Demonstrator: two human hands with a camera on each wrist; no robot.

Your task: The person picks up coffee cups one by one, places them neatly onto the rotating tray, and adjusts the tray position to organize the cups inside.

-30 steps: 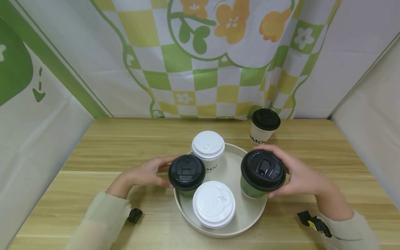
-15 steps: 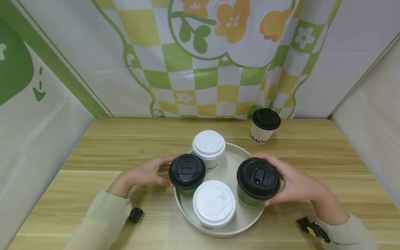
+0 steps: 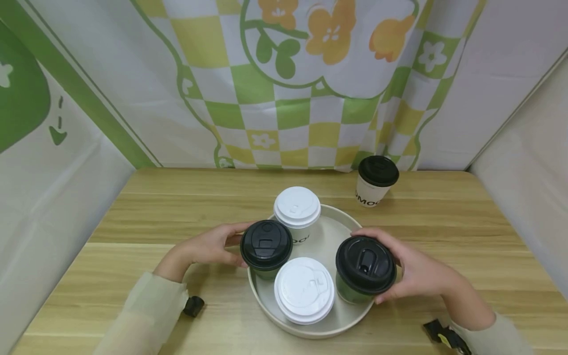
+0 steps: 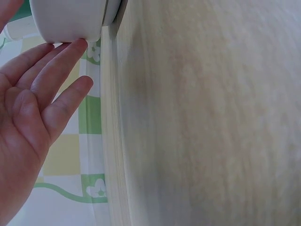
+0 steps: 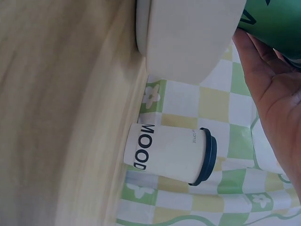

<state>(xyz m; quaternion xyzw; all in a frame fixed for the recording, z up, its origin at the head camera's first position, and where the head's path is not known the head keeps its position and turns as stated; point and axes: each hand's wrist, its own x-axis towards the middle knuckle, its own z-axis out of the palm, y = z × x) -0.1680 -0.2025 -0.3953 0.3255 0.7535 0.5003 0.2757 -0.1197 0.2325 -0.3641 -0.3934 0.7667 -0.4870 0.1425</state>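
Observation:
A round cream tray point(image 3: 317, 333) stands on the wooden table with several lidded paper coffee cups in it. My right hand point(image 3: 417, 268) grips a green coffee cup point(image 3: 366, 266) with a black lid at the tray's right side. Whether its base touches the tray floor is hidden. At the left rim, my left hand point(image 3: 213, 244) lies beside another black-lidded green coffee cup point(image 3: 266, 246). In the left wrist view, its nearly straight fingertips point(image 4: 77, 44) touch the tray's outer wall point(image 4: 70, 21). Two white-lidded cups, one at the back point(image 3: 296, 207) and one in front point(image 3: 303, 291), stand between the hands.
Behind the tray on the right, a white paper cup point(image 3: 377, 180) with a black lid stands on the table point(image 3: 177, 207). A green and yellow checked cloth point(image 3: 293, 113) hangs along the table's far edge, with pale walls on either side.
My right hand has brought its green cup slightly left and toward the tray's front, closer to the front white-lidded cup. My left hand stays in place.

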